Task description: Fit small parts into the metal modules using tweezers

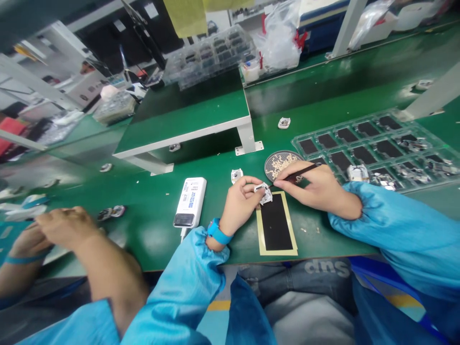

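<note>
1. Pinching a small white-and-silver square part [264,193] narrowly between its fingers [247,188], the left hand [237,207] holds it just above the far end of a black rectangular pad with a cream border [275,223].
2. The right hand [309,184] grips a slim dark pen-like tool [298,172], whose tip reaches the part's left edge.
3. The part has a white rim around a silvery centre; finer detail is too small to tell.
4. A similar white part [236,176] lies just far of the left hand on the green worktop [154,220].
5. A round grey mesh dish of beige bits [282,165] sits far of the hands, with a clear plastic tray of black pads [373,148] to the right.
6. A white power bank [189,202] lies left, and a co-worker's bare hands [64,230] rest further left.
</note>
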A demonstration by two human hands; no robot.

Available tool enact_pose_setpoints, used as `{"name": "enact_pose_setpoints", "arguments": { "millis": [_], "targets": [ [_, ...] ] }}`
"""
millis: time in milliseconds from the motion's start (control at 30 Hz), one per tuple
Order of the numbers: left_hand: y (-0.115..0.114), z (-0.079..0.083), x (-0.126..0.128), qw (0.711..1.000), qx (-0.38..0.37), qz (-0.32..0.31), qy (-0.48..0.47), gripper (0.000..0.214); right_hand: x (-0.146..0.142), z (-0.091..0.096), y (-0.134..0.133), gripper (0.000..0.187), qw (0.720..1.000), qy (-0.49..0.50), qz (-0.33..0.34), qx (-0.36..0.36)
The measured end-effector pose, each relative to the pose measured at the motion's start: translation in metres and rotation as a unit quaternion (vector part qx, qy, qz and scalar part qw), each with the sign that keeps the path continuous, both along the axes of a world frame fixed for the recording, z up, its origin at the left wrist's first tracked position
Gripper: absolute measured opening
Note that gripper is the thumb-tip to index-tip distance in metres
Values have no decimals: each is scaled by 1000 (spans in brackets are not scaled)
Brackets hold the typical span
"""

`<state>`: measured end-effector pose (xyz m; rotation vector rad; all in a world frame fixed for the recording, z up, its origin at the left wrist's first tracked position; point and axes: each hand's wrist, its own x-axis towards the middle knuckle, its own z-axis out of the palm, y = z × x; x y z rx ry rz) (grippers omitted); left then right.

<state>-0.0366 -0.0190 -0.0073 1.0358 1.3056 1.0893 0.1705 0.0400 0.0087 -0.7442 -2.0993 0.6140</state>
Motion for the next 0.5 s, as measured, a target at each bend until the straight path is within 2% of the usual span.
{"name": "enact_pose_setpoints", "arguments": {
  "millis": [267,500],
  "targets": [
    [0,1,2,1000,7,3,2,32,-4,-2,0,7,997,25,13,65],
    [0,2,2,1000,11,3,4,31,-4,-2,-1,6,997,17,20,67]
  ]
}}
